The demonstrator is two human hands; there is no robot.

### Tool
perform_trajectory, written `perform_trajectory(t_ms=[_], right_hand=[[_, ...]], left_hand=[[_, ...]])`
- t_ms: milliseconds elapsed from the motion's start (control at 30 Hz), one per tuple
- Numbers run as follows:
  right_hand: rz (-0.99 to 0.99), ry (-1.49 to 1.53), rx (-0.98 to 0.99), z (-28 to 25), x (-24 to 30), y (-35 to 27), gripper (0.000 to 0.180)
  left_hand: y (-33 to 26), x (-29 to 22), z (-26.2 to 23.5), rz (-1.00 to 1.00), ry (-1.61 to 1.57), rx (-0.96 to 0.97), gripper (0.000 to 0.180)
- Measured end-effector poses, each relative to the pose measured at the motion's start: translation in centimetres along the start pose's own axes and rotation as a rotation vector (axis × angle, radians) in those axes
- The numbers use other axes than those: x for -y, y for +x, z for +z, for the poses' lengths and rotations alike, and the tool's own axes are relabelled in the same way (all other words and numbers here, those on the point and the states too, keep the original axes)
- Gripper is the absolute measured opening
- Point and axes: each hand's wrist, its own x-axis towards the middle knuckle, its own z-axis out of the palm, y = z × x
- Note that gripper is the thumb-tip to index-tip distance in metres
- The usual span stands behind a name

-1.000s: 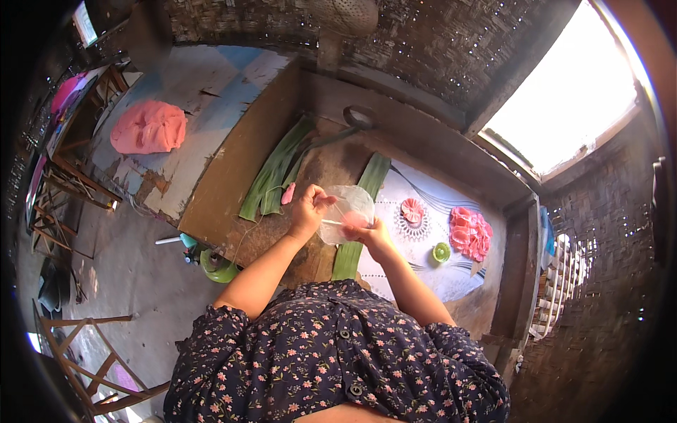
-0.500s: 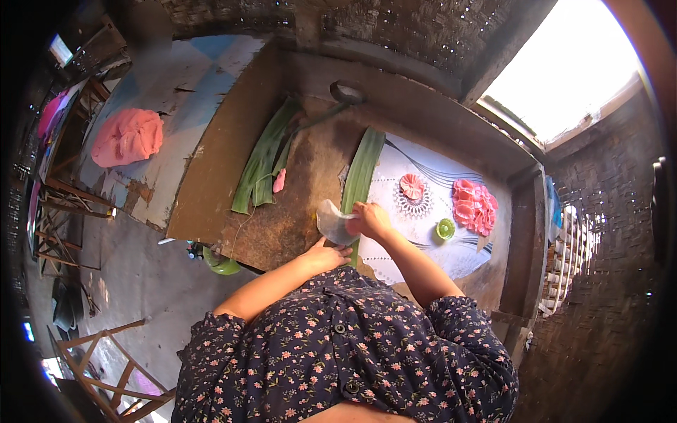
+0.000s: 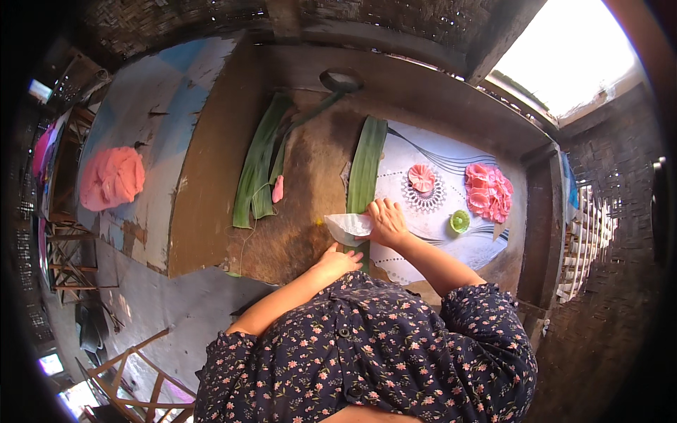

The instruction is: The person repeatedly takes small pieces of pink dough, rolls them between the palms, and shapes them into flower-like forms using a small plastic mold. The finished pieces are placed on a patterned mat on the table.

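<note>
A thin white sheet (image 3: 348, 227), folded over and translucent, lies partly across the long green leaf strip (image 3: 368, 155) close to me. Whether it is paper or plastic I cannot tell. My right hand (image 3: 388, 222) rests at the sheet's right end, fingers bent and closed on its edge. Just below the sheet, my left hand (image 3: 338, 265) has its fingers apart on the near part of the leaf, the thumb near the sheet's lower edge. A pink pleated rosette (image 3: 422, 178) sits right of my right hand on a white patterned mat (image 3: 405, 151), beside a green round container (image 3: 459, 222).
Pink petal-like pieces (image 3: 488, 194) lie at the mat's right. Left are more leaf strips (image 3: 255, 176), a small pink bundle (image 3: 278, 189) with thread, and a ladle-like tool (image 3: 342, 81). A raised board (image 3: 159, 106) at far left holds pink cloth (image 3: 113, 178).
The raised white sheet has come down over the leaf, and the pink bit by my right hand no longer shows. My left hand's fingers have spread. The view has shifted.
</note>
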Motion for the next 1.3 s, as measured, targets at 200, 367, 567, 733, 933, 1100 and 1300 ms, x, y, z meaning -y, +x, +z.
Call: perform_trajectory(t_ms=[200, 367, 567, 733, 933, 1100, 1300], right_hand=[[0.084, -0.031, -0.096, -0.1, -3.0, 5.1, 0.056], [0.168, -0.082, -0.12, -0.8, -5.7, 10.5, 0.064], [0.309, -0.133, -0.237, -1.1, -8.5, 15.1, 0.067], [0.535, -0.094, -0.171, -3.0, -7.9, 17.6, 0.059], [0.371, 0.283, -0.231, -9.0, -3.8, 13.1, 0.049], [0.392, 0.922, 0.063, -12.5, -3.0, 5.3, 0.049], [0.45, 0.844, -0.015, -10.7, -5.4, 0.6, 0.041]], left_hand=[[-0.2, -0.2, 1.0, -0.021, -0.199, -0.075, 0.039], [-0.7, 0.3, 1.8, 0.014, -0.358, -0.208, 0.038], [-0.9, 0.8, 1.6, 0.069, -0.367, -0.204, 0.041], [-1.0, 1.6, 1.4, 0.077, -0.416, -0.268, 0.035], [-0.2, 1.8, 0.0, -0.239, -0.795, -0.049, 0.038], [0.0, 2.8, -2.0, -0.166, -1.904, -1.042, 0.105], [-2.9, 7.6, -2.9, -0.235, -1.679, -0.902, 0.099]])
